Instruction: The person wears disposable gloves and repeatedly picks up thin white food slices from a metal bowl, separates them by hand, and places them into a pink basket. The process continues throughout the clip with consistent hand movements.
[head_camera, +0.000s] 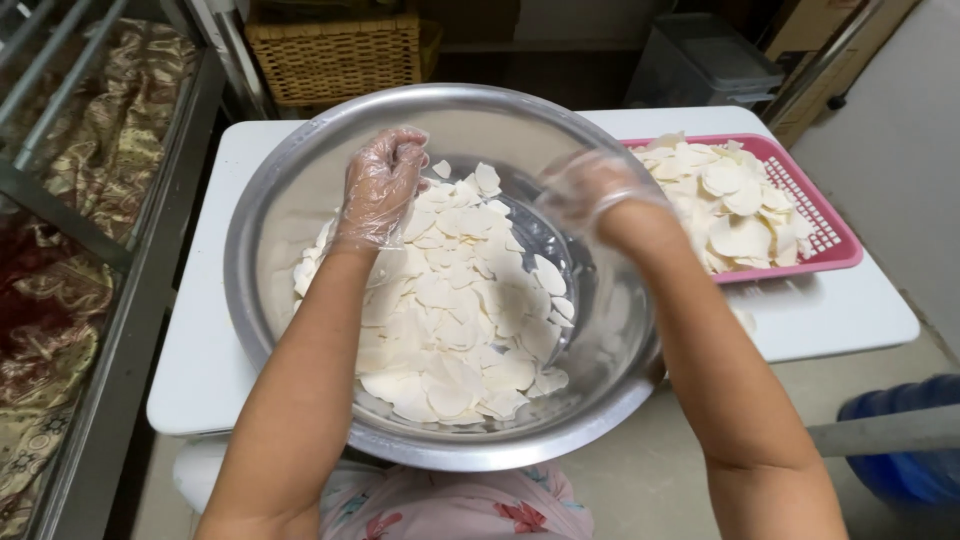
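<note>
Pale slices (450, 320) heaped in steel bowl (290, 200) on desk (200, 370); gloved left hand (385, 185) curled, seemingly pinching slices, right hand (590, 190) blurred, grip indeterminate; step judged sorting/tossing, calling for gentle handling.

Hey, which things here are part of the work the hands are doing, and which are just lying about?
In use:
left hand, gloved
right hand, gloved and blurred
metal bowl
white slices in the bowl
pink tray heaped with more slices

Lying about:
wicker basket
grey bin
blue jug
patterned cloth
</note>
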